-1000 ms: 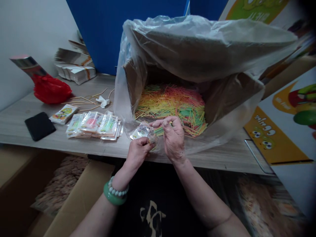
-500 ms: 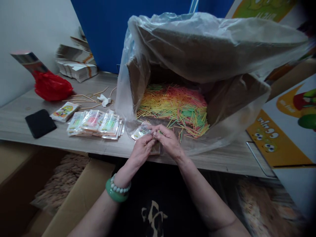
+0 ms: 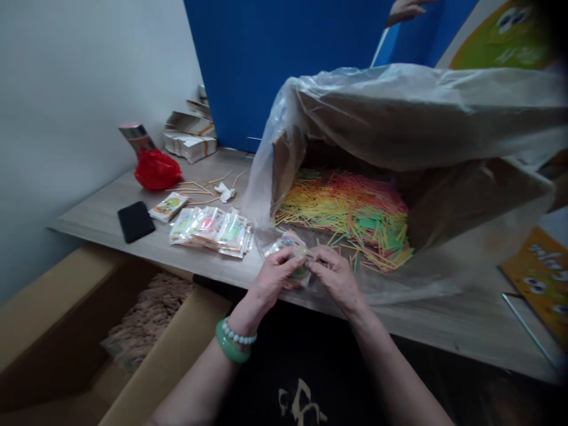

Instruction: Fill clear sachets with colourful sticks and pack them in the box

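A small clear plastic packet (image 3: 290,248) is pinched between left hand (image 3: 276,273) and right hand (image 3: 336,277); filling with coloured sticks (image 3: 350,210) appears underway, with closure of the mouth judged next.

No legible text or labels

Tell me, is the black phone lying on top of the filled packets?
No, the black phone lies flat on the table, apart from the filled packets, to their left.
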Demonstrator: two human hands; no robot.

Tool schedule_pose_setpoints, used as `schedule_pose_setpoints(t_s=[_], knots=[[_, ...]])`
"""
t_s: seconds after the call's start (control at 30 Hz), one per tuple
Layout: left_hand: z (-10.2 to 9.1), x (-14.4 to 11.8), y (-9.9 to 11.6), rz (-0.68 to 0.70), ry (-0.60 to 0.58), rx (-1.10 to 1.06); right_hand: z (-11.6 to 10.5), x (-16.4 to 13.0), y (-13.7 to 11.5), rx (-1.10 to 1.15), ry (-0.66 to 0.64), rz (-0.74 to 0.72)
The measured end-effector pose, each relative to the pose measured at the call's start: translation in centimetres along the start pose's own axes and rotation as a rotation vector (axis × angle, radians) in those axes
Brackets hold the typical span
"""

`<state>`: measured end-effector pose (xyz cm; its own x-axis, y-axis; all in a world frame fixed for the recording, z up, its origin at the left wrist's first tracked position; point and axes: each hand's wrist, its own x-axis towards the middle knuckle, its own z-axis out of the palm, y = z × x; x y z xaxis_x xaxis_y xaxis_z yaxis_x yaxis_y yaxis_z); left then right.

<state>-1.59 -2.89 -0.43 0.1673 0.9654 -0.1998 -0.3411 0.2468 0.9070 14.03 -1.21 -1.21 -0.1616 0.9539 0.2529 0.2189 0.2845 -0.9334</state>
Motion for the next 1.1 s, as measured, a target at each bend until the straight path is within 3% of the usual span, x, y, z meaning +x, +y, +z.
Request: schedule_pose_setpoints(t_s=[0.3,0.43,0.53,0.6,0.7,0.77,0.87,1.03,1.1], knots=[[-1.7,0.0,1.6,0.342,0.115,0.095,3.4,0.8,-1.1,0.108,-0.14,0.07],[-4.0,0.7,3.5,0.417,0.208,0.445,4.5,1.8,-1.4,0.099,-0.218,0.093],[-7.2,2.1,5.4,0.493,0.538,0.875,3.7,2.2,-1.1,-0.191,-0.122,0.162],[-9.5,3.2,6.5,0.427,0.707,1.24,3.1,2.2,-0.9,-0.489,-0.04,0.211],[-11.4,4.1,7.5,0.337,0.826,1.609,3.2,2.1,-0.8,-0.837,-0.035,0.27],[-11.3,3.9,7.5,0.362,0.867,1.699,3.9,2.4,-0.6,-0.954,-0.054,0.281],[-9.8,3.1,6.1,0.441,0.81,1.647,4.9,3.3,0.0,-1.029,-0.059,0.279],[-6.5,2.9,1.8,0.448,0.365,1.292,4.3,4.2,1.1,-0.996,-0.026,0.224],[-5.5,3.5,0.8,0.439,0.288,1.244,3.5,4.2,1.2,-0.937,0.007,0.191]])
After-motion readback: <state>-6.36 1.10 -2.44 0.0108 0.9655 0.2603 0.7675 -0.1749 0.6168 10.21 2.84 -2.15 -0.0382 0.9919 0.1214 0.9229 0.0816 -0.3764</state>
